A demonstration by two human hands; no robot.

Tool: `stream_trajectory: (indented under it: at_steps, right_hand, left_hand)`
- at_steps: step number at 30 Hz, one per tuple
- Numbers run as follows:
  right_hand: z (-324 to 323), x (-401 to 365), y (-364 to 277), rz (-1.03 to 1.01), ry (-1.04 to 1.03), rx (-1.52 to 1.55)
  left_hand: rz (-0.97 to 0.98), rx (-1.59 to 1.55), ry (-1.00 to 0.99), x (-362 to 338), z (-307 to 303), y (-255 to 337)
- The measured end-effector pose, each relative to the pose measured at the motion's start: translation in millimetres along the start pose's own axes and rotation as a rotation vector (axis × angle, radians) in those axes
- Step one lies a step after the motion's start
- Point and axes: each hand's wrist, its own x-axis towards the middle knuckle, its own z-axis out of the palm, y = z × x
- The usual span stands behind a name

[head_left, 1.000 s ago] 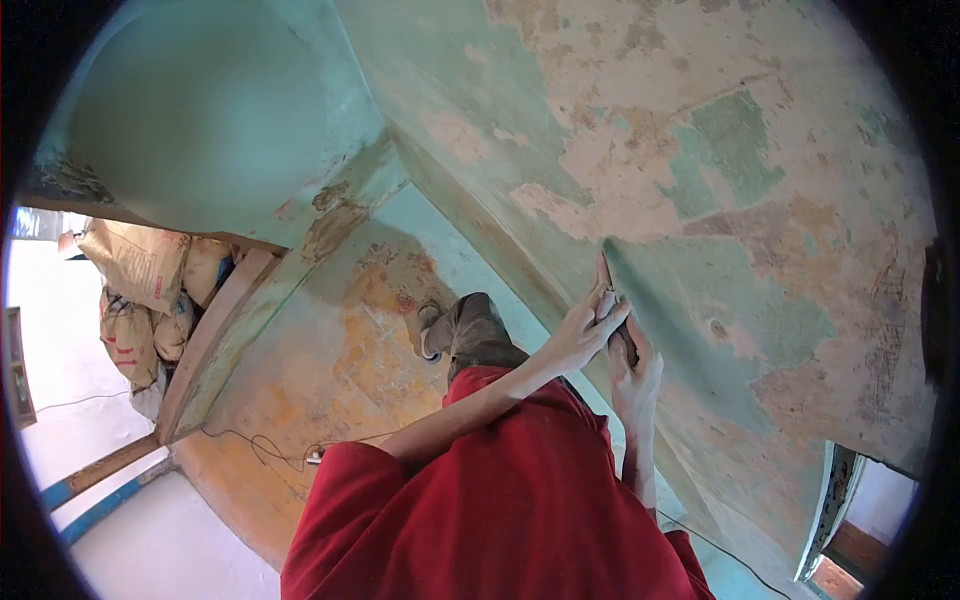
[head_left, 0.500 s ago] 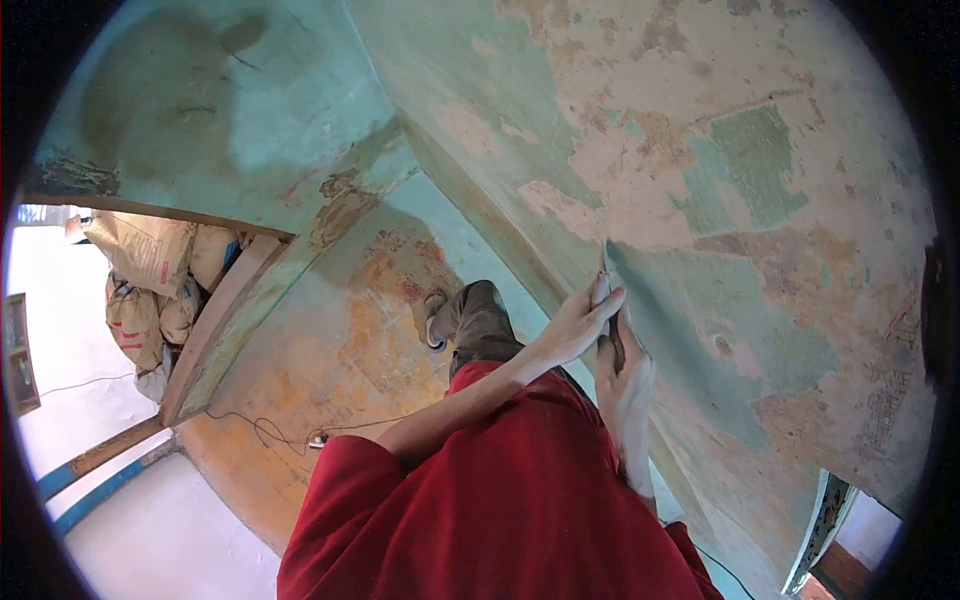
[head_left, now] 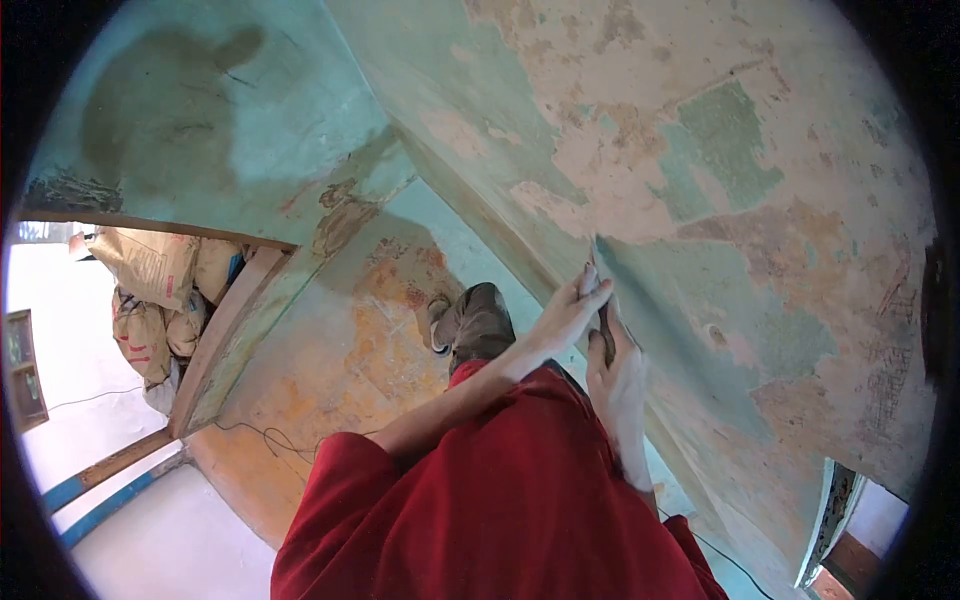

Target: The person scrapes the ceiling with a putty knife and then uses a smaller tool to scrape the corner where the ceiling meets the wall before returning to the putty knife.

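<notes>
Both my hands are together close to the patchy green and pinkish wall [head_left: 720, 270]. My right hand [head_left: 618, 365], dusted white, is wrapped round the dark handle of a slim tool [head_left: 605, 325]. Just to its left, my left hand [head_left: 572, 310] is closed near the front of the tool, with fingers pressed together around its upper part. The tool's narrow tip points up toward the wall, where a dark shadow runs down beside it. What exactly the left fingers grip is partly hidden.
Stacked paper sacks [head_left: 148, 265] fill an opening at the left, behind a wooden frame [head_left: 225, 340]. A thin cable [head_left: 272, 437] lies on the stained floor [head_left: 320, 390]. My shoe [head_left: 438, 322] shows below. Another opening [head_left: 845, 520] is at the lower right.
My hands and the tool have shifted slightly left and up in view, still held together. The view has turned a little, so the wall patches appear further left.
</notes>
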Motion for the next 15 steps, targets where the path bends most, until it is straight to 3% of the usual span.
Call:
stream_trajectory:
  at_steps: [2, 3, 4, 7, 15]
  right_hand:
    - [-2, 4, -1, -0.052, 0.029, 0.007]
    - [-1, 11, -2, 0.063, -0.043, -0.014]
    - [-1, 14, -2, 0.176, -0.113, -0.035]
    - [2, 9, -5, 0.053, -0.060, -0.086]
    - [-2, 6, -8, 0.105, -0.071, -0.108]
  left_hand:
    - [0.067, -0.027, 0.069, 6, 7, -7]
    - [0.128, -0.057, 0.137, 7, 10, -11]
    - [0.056, -0.067, 0.108, 9, 3, -3]
    - [-0.026, -0.035, 0.009, 6, -9, 2]
    - [0.063, -0.024, 0.065, 5, -2, -5]
